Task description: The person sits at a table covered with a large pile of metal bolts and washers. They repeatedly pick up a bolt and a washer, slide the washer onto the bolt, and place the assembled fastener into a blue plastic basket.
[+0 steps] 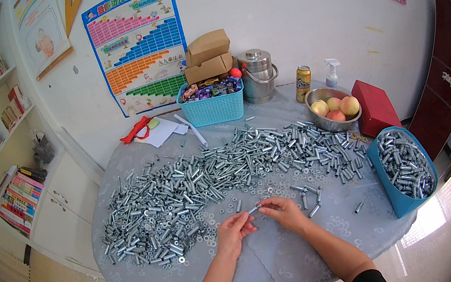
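My left hand [232, 234] and my right hand [285, 213] meet over the near middle of the table, fingers closed on the two ends of a short silvery expansion bolt [254, 209]. Its finer details are too small to make out. Just beyond my hands lies a single metal sleeve [239, 205]. A wide heap of similar metal sleeves [185, 185] spreads over the table, with flat washers [210, 221] scattered along its near edge. Right of my right hand lie several loose bolts [315, 210], and one more bolt [359, 207] lies apart.
A blue bin [402, 204] full of metal pieces stands at the table's right edge. Behind the heap are a light-blue basket [213, 110] of wrapped items, a steel pot [258, 77], a can [303, 84], a bowl [328, 119] of fruit and a red box [375, 107].
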Motion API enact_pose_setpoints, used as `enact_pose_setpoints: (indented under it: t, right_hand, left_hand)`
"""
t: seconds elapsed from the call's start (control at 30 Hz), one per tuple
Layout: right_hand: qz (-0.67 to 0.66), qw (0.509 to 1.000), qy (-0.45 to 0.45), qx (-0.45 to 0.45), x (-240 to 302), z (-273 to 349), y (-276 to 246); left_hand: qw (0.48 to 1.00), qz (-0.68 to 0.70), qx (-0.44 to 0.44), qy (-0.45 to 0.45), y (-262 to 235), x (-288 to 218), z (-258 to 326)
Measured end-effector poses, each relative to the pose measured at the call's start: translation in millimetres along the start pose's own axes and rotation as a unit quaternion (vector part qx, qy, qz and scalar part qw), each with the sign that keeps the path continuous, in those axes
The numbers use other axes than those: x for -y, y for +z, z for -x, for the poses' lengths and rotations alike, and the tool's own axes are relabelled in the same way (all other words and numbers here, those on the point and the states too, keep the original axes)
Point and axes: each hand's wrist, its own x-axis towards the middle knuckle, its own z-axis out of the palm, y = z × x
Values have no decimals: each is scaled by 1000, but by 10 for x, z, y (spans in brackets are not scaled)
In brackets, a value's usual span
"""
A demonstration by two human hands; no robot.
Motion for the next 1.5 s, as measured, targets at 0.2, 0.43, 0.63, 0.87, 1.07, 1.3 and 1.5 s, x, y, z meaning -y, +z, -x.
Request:
enact_pose_setpoints:
  t: [0.2,0.43,0.63,0.87,1.07,1.3,1.5]
  right_hand:
    - [407,881,-242,2,-138,-21,-106]
    - [442,865,-236,-20,-32,24,-49]
    - [5,998,43,-40,-104,-27,-49]
    - [-84,996,18,-5,-122,-63,-73]
    - [153,983,-102,-24,-18,-6,-19]
    - [208,975,-77,-32,110,13,54]
    - [348,934,-78,-11,44,-147,-103]
  left_hand:
    - [999,19,-25,18,-36,-46,-19]
    - [999,-4,-31,6,-13,-48,-1]
    - [1000,-9,-8,-8,-19,-31,-9]
    - [999,-27,11,-37,-28,-17,-1]
    - [998,-2,17,-57,-73,-11,-29]
    - [999,49,-20,-15,-116,-39,-51]
    - [993,103,-48,13,-169,-88,-68]
